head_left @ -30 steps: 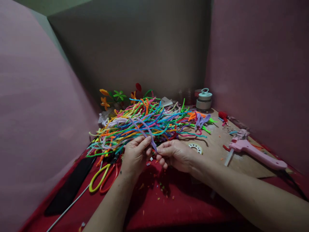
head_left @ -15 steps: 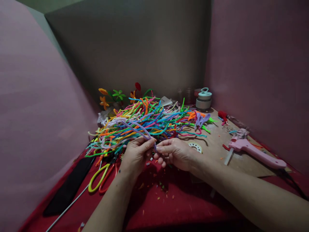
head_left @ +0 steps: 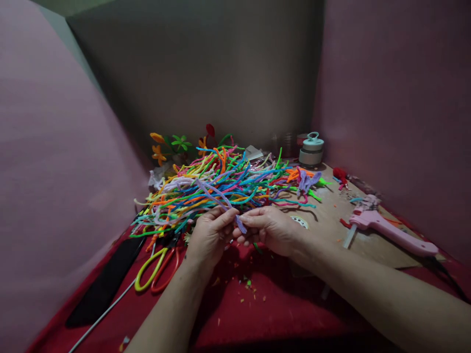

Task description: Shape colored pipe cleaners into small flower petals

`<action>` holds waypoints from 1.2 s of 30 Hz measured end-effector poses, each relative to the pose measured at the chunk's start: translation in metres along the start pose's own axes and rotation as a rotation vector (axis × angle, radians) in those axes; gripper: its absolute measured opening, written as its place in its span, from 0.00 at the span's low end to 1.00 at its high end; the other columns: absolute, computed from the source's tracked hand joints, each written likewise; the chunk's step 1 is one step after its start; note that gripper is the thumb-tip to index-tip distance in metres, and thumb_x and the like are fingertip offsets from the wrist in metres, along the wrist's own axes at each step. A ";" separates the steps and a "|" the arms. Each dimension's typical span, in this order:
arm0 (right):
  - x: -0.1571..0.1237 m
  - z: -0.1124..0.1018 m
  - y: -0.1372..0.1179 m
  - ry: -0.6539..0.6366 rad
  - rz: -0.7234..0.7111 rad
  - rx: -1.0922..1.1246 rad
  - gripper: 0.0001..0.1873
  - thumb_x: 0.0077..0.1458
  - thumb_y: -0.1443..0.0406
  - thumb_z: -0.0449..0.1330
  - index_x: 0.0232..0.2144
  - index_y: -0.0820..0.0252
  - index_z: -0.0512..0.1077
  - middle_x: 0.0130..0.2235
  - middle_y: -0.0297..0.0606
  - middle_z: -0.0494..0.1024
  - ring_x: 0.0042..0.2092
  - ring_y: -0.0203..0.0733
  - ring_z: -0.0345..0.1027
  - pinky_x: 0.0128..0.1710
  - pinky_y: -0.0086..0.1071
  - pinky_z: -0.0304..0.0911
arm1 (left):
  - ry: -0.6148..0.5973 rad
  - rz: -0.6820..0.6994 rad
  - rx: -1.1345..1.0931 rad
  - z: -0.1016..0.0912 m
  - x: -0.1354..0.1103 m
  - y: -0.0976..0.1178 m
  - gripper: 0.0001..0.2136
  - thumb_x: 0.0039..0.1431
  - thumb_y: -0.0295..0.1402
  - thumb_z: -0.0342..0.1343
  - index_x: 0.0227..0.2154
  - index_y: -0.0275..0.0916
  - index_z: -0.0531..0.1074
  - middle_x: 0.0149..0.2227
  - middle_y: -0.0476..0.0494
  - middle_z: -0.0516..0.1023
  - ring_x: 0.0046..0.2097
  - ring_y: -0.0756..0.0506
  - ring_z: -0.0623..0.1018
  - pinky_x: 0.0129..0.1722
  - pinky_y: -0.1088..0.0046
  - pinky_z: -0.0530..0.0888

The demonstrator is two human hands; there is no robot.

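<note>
Desk (head_left: 294, 318) is under red cloth (head_left: 221, 318), scraps (head_left: 250, 283) up front, brown board (head_left: 327, 215) right; pink wall (head_left: 397, 98) each side, dim grey back wall (head_left: 206, 73). Fingers of left hand (head_left: 209, 234) and right hand (head_left: 275, 230) both pinching purple fuzzy strand (head_left: 241, 225), just in front of multicolour pile (head_left: 206, 184).

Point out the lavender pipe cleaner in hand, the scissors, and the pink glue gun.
Lavender pipe cleaner (head_left: 241, 224): head view, its short lower end.
Scissors (head_left: 140, 288): head view, yellow handle loop.
Pink glue gun (head_left: 397, 235): head view, handle.
</note>
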State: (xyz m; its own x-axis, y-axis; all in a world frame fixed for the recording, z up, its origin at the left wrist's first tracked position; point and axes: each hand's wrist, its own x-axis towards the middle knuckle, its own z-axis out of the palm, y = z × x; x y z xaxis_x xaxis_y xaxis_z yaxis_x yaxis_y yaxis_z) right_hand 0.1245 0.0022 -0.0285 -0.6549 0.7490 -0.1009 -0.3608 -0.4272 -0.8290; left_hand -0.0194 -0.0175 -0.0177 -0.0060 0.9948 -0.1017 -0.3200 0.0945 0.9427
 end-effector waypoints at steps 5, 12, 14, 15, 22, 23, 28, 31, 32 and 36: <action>0.004 -0.003 0.005 0.067 -0.001 -0.002 0.10 0.39 0.65 0.66 0.25 0.68 0.72 0.24 0.39 0.76 0.24 0.35 0.69 0.28 0.30 0.63 | -0.058 -0.010 0.021 0.002 0.000 -0.002 0.10 0.41 0.32 0.64 0.24 0.33 0.70 0.19 0.52 0.70 0.19 0.54 0.69 0.20 0.77 0.69; 0.004 -0.004 0.007 0.068 -0.009 0.026 0.11 0.36 0.66 0.68 0.22 0.67 0.71 0.22 0.37 0.75 0.23 0.33 0.67 0.27 0.30 0.61 | -0.038 -0.007 -0.020 0.001 -0.001 0.000 0.10 0.43 0.32 0.64 0.27 0.33 0.71 0.16 0.55 0.65 0.17 0.57 0.65 0.19 0.81 0.66; 0.002 -0.003 0.007 0.073 -0.010 0.008 0.11 0.36 0.66 0.68 0.23 0.67 0.72 0.22 0.38 0.75 0.23 0.33 0.67 0.27 0.30 0.60 | -0.012 0.013 -0.034 0.002 -0.001 0.001 0.09 0.43 0.32 0.63 0.26 0.33 0.70 0.14 0.57 0.61 0.16 0.58 0.61 0.17 0.83 0.64; 0.002 -0.002 0.006 0.073 -0.011 0.006 0.12 0.36 0.66 0.68 0.23 0.67 0.72 0.23 0.37 0.75 0.24 0.33 0.67 0.28 0.30 0.60 | -0.004 0.015 -0.031 0.002 -0.001 0.001 0.09 0.43 0.32 0.63 0.26 0.33 0.70 0.14 0.58 0.60 0.16 0.58 0.60 0.17 0.83 0.63; 0.002 0.001 0.006 0.102 -0.102 -0.077 0.10 0.38 0.64 0.66 0.20 0.67 0.72 0.21 0.36 0.73 0.23 0.32 0.63 0.29 0.31 0.58 | 0.034 0.017 0.010 0.004 -0.001 -0.001 0.09 0.42 0.31 0.64 0.25 0.34 0.70 0.18 0.55 0.64 0.18 0.58 0.63 0.22 0.80 0.68; 0.002 0.001 0.006 0.106 -0.127 -0.103 0.09 0.39 0.65 0.65 0.19 0.67 0.72 0.20 0.35 0.72 0.22 0.31 0.63 0.28 0.30 0.56 | 0.035 0.024 0.016 0.004 -0.001 -0.001 0.09 0.42 0.31 0.64 0.25 0.34 0.70 0.17 0.55 0.64 0.18 0.58 0.63 0.22 0.80 0.68; 0.003 0.002 0.009 0.150 -0.183 -0.169 0.07 0.40 0.66 0.63 0.18 0.66 0.71 0.19 0.34 0.71 0.22 0.32 0.61 0.27 0.30 0.54 | 0.031 0.047 0.047 0.004 -0.001 -0.002 0.09 0.41 0.31 0.64 0.24 0.34 0.71 0.16 0.55 0.64 0.19 0.56 0.65 0.22 0.79 0.69; 0.004 0.002 0.011 0.156 -0.195 -0.177 0.05 0.40 0.67 0.61 0.19 0.66 0.71 0.20 0.34 0.71 0.23 0.32 0.61 0.28 0.30 0.55 | 0.015 0.059 0.073 0.003 0.000 -0.002 0.08 0.42 0.32 0.64 0.24 0.34 0.71 0.18 0.53 0.67 0.20 0.55 0.67 0.23 0.78 0.69; 0.004 0.002 0.011 0.156 -0.198 -0.177 0.05 0.40 0.68 0.61 0.19 0.66 0.71 0.20 0.34 0.71 0.23 0.32 0.61 0.28 0.30 0.55 | 0.009 0.070 0.087 0.003 0.000 -0.003 0.08 0.42 0.32 0.64 0.24 0.34 0.71 0.18 0.53 0.67 0.20 0.55 0.67 0.22 0.79 0.68; 0.004 0.002 0.008 0.180 -0.211 -0.175 0.04 0.40 0.69 0.60 0.17 0.65 0.70 0.18 0.33 0.70 0.21 0.31 0.60 0.26 0.30 0.54 | 0.012 0.118 0.196 0.002 -0.001 -0.002 0.09 0.45 0.35 0.62 0.25 0.33 0.72 0.15 0.54 0.65 0.17 0.56 0.65 0.17 0.83 0.62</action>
State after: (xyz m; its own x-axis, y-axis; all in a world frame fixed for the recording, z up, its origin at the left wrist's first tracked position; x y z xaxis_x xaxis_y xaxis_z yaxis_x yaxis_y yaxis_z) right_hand 0.1176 0.0008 -0.0343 -0.4443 0.8959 0.0009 -0.3467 -0.1710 -0.9223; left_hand -0.0171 -0.0191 -0.0194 -0.0439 0.9990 0.0099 -0.1266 -0.0153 0.9918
